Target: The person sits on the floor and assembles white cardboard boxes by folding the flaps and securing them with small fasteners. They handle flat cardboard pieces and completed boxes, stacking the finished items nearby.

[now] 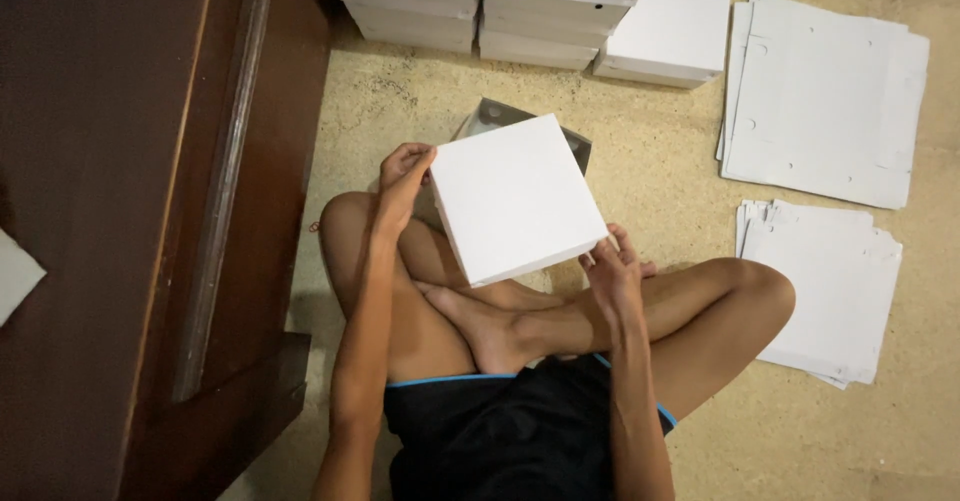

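1. I see a person seated cross-legged on a speckled beige floor (640,161), holding a white cardboard box (515,198) above the knees, tilted, its broad face toward the camera.
2. Left hand (402,176): fingers curled narrow over the box's upper left corner, gripping the edge.
3. Right hand (612,266): fingers pinched on the lower right corner; thumb on the face.
4. A grey flat piece (495,116) shows just behind the box; I cannot tell whether they touch.
5. Finished white boxes (530,6) stand stacked at top.
6. Two piles of flat cardboard blanks (825,101) lie at right, well apart from the hands.
7. Dark wooden furniture (120,211) fills the left side.
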